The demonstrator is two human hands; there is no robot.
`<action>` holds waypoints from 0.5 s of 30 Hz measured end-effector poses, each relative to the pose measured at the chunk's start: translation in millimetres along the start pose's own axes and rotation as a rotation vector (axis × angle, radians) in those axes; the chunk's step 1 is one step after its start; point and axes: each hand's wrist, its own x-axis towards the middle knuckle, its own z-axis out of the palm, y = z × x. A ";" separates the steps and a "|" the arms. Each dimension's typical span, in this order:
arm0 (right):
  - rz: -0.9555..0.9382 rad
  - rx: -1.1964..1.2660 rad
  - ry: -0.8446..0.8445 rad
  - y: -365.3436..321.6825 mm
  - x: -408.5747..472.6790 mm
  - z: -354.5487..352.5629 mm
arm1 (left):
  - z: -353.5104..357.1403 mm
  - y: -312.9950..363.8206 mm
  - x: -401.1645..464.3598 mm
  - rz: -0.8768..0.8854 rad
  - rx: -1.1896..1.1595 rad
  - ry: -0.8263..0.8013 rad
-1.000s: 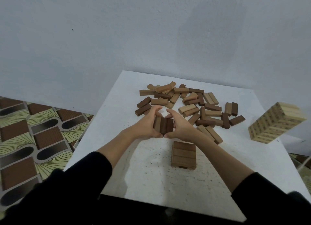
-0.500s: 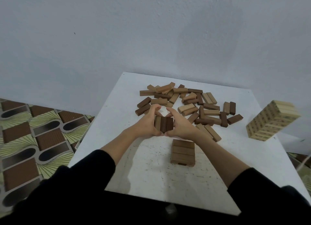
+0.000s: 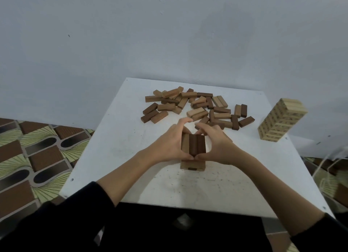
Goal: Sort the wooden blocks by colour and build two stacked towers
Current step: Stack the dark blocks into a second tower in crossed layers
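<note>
Blocks: we've got three of them (image 3: 193, 145) side by side, one lighter and two dark, squeezed between our left hand (image 3: 170, 144) and right hand (image 3: 216, 143), fingers curled around the ends. They're right over the low brown stack (image 3: 192, 165) near the middle of the white table (image 3: 116, 138). Loose pile (image 3: 197, 108) sits further back, pale tower (image 3: 278, 121) off right.

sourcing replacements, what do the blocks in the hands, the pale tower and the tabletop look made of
Three blocks held between left hand and right hand: apparently wood, matte, one tan and two dark brown, likely stained.
Pale tower: light, seemingly unfinished wood with small dark markings on the sides; too small to read.
Table: smooth white top with specks; material unclear, maybe laminate or painted board.
</note>
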 end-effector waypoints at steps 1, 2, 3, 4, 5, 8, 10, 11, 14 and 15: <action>-0.003 -0.012 -0.003 1.3 -3.9 2.6 | 4.0 0.2 -2.1 -0.015 -0.007 -0.015; -0.012 -0.012 -0.009 2.3 -7.7 5.2 | 7.5 0.9 -4.4 -0.026 -0.013 -0.026; -0.020 0.001 -0.015 2.7 -10.9 7.9 | 10.3 1.2 -6.4 -0.036 -0.019 -0.034; -0.020 0.017 -0.027 2.7 -13.0 9.8 | 11.8 1.6 -8.1 -0.040 -0.020 -0.038; -0.018 0.027 -0.039 3.1 -14.2 11.5 | 13.2 1.3 -9.1 -0.046 -0.022 -0.044; -0.005 0.026 -0.068 5.5 -15.5 15.2 | 15.7 0.8 -12.0 -0.059 -0.019 -0.067; -0.002 0.035 -0.088 6.7 -15.6 15.0 | 15.0 0.3 -14.2 -0.060 -0.012 -0.087; -0.008 0.036 -0.096 7.6 -15.6 14.8 | 14.5 0.2 -15.2 -0.058 -0.010 -0.101; -0.019 -0.003 -0.110 9.1 -15.0 15.1 | 12.8 0.0 -16.3 -0.065 0.001 -0.128; -0.024 -0.015 -0.109 9.4 -14.4 15.8 | 12.9 -0.3 -16.2 -0.073 0.008 -0.132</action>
